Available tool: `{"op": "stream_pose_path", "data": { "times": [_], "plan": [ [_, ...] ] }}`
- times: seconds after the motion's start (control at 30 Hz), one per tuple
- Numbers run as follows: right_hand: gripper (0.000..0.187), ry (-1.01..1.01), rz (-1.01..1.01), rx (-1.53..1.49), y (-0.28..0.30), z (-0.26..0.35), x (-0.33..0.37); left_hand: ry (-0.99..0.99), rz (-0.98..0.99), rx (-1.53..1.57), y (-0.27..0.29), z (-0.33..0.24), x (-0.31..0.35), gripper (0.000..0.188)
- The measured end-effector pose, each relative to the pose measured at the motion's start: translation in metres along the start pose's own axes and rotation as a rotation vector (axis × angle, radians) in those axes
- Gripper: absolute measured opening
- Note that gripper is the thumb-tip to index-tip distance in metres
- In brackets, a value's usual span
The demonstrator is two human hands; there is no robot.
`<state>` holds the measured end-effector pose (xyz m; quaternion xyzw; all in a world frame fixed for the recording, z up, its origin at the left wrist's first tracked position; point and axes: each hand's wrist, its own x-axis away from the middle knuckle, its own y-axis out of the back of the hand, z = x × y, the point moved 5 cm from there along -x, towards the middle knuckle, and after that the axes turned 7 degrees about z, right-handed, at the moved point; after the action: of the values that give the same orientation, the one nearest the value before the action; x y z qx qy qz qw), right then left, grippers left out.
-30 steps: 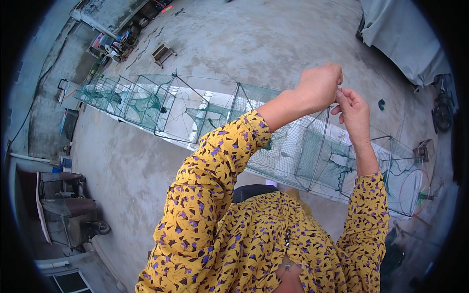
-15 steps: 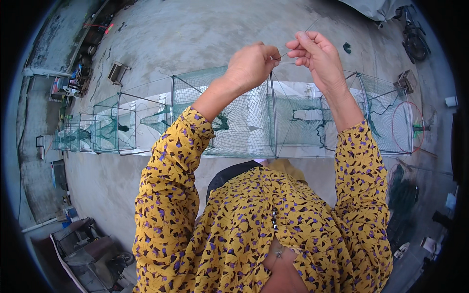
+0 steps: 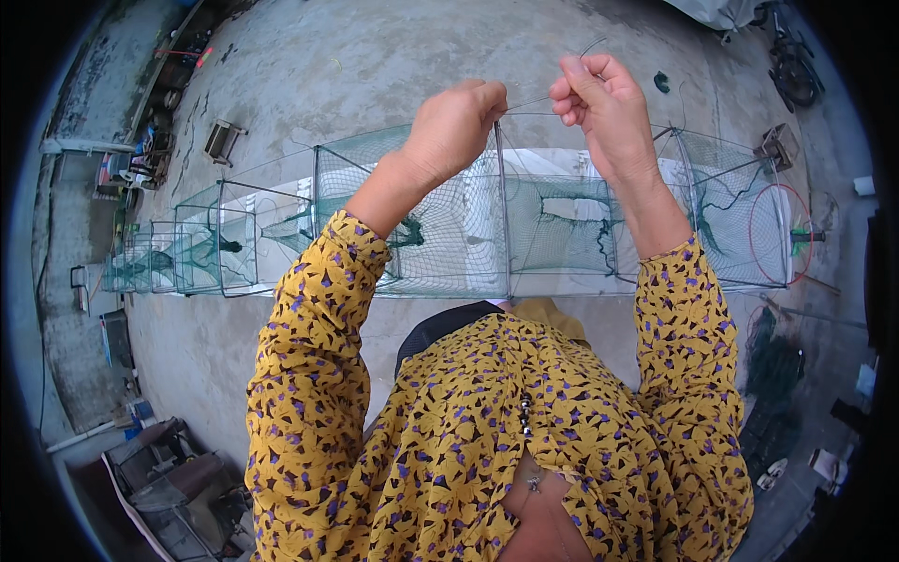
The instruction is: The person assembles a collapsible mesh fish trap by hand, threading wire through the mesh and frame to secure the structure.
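A long green mesh net trap with dark rod frames stretches from left to right in front of me. My left hand is closed in a pinch at the top of a middle frame rod. A thin dark line runs from its fingertips across to my right hand. Thumb and fingers of the right hand are closed on that line, and a short end sticks out above them. Whether the left fingertips also grip the rod or netting is hidden.
Pale sheeting shows through the mesh on the concrete floor. A small stool stands at far left, another by the trap's right end. A red hoop is at that end, with dark netting nearer me.
My left hand has moved left, widening the gap between the hands and drawing out more line. The right hand has barely shifted. The frame rod below my left hand appears further left.
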<state>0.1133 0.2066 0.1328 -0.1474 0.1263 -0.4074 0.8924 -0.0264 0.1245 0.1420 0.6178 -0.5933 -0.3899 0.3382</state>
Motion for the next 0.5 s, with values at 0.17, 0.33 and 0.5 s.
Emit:
{"op": "stream_pose_path", "data": {
  "times": [0.17, 0.33, 0.5],
  "plan": [
    [0.022, -0.16, 0.001, 0.107, -0.002, -0.008, 0.009, -0.054, -0.04, -0.162, -0.003, 0.0, 0.013, 0.007],
    [0.019, -0.259, 0.002, 0.315, -0.003, -0.023, 0.018, -0.062, -0.061, -0.211, -0.001, -0.005, 0.019, 0.014],
    [0.014, -0.192, 0.071, 0.739, -0.013, -0.052, 0.022, -0.068, -0.079, -0.243, -0.003, -0.009, 0.021, 0.017]
  ]
}}
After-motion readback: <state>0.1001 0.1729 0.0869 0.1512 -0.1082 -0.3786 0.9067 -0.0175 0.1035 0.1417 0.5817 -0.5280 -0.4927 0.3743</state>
